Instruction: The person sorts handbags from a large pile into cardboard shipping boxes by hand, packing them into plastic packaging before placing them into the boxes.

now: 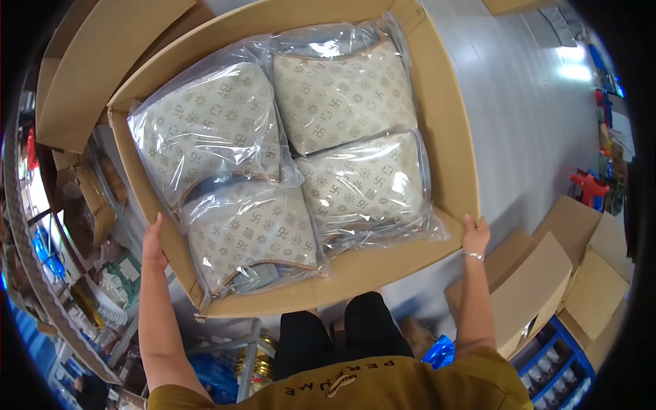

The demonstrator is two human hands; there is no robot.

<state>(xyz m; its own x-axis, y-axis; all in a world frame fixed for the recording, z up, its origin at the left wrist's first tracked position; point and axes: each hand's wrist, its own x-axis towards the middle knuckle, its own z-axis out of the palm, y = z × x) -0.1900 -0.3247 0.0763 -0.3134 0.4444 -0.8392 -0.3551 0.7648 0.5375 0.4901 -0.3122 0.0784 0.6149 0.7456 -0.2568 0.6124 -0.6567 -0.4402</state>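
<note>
A large open cardboard box (447,130) is held in front of my body. Inside it lie several cream patterned handbags (345,99) with brown trim, each wrapped in clear, shiny plastic. My left hand (156,242) grips the box's left side near the front corner. At the near right corner, my right hand (476,234) is closed around the edge, a bracelet on its wrist. The fingers under and behind the cardboard are partly hidden.
Other cardboard boxes with raised flaps stand at right (536,294) and upper left (96,68). Cluttered shelving lines the left. A blue crate (557,362) sits lower right, and a red object (589,183) is farther up. Shiny grey floor (526,102) stretches beyond the box.
</note>
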